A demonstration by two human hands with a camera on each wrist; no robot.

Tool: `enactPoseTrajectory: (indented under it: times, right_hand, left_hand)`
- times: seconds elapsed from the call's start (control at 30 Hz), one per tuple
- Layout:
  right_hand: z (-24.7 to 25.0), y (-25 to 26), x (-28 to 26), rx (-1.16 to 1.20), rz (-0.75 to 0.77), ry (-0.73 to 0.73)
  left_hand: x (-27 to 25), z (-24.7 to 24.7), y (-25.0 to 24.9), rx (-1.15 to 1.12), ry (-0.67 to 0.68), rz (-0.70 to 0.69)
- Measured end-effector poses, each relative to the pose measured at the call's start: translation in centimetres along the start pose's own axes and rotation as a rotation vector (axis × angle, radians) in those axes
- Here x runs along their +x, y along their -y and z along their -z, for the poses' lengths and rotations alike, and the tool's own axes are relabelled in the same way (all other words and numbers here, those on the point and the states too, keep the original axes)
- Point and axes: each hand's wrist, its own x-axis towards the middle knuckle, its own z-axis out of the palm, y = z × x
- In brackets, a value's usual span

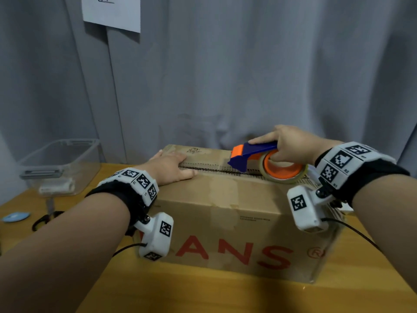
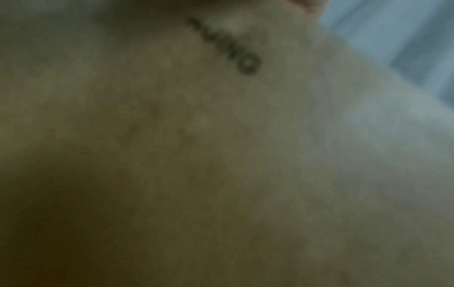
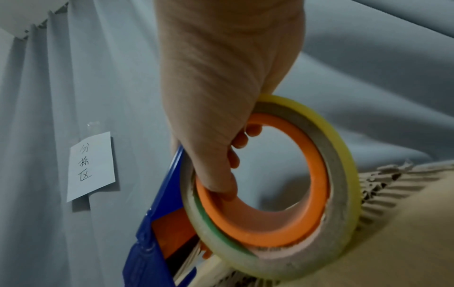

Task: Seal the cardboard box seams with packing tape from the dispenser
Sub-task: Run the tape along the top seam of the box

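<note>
Left hand [image 1: 171, 167] flat, pinning brown cardboard box [image 1: 225, 222] flaps shut so right hand [image 1: 291, 143], gripping blue-orange tape dispenser [image 1: 255, 154], tapes the seam.

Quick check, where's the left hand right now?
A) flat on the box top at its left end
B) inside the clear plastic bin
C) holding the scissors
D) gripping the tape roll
A: the left hand lies with straight fingers on the cardboard box top by the centre seam, while the right hand holds the tape dispenser.
</note>
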Motion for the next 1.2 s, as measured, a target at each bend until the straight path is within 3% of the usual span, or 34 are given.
enactPoseTrajectory:
  times: [0.27, 0.6, 0.7, 0.83, 1.03, 1.2]
  right_hand:
    - [-0.4, -0.1, 0.3, 0.005, -0.002, -0.043]
    - [-0.6, -0.3, -0.2, 0.043, -0.01, -0.045]
    - [-0.7, -0.9, -0.6, 0.202, -0.056, -0.075]
    - [-0.8, -2.1, -1.6, 0.28, -0.23, -0.106]
    - [-1.4, -3.1, -2.1, 0.987, -0.389, 0.01]
    - [-1.8, -3.3, -2.7, 1.179, -0.42, 0.014]
  left_hand:
    - [2.0, -0.2, -1.4, 0.199, 0.05, -0.097]
    - [4.5, -2.3, -6.4, 0.149, 0.063, -0.233]
    - [4.1, -2.4, -6.6, 0.134, 0.049, -0.22]
    - [3.9, -2.0, -6.7, 0.126, 0.06, -0.208]
    - [4.0, -2.2, -6.2, 0.084, 0.066, -0.203]
    - [3.7, -2.2, -6.2, 0.062, 0.056, -0.172]
